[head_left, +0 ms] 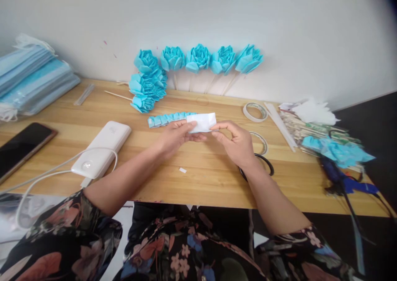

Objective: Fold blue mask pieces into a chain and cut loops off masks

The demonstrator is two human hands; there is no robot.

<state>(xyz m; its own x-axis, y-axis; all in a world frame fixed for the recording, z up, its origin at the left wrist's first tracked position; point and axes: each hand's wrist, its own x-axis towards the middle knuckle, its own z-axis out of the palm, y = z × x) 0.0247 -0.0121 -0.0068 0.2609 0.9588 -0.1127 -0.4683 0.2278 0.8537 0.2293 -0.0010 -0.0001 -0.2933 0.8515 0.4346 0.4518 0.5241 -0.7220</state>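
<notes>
Between my two hands is a small white rectangular piece of sheet material, held over the middle of the table. My left hand grips its left end, thumb on top and fingers beneath. At its right end my right hand pinches the lower corner between thumb and fingers. Just behind my left hand lies a row of folded light-blue pieces, overlapping one another; its right end is hidden by the white piece. A tiny white scrap lies nearer to me on the wood.
Blue flowers on sticks lean on the wall, and more are heaped at left. A power bank, phone and face masks lie left. Tape rolls, sticks and a blue glue gun lie right.
</notes>
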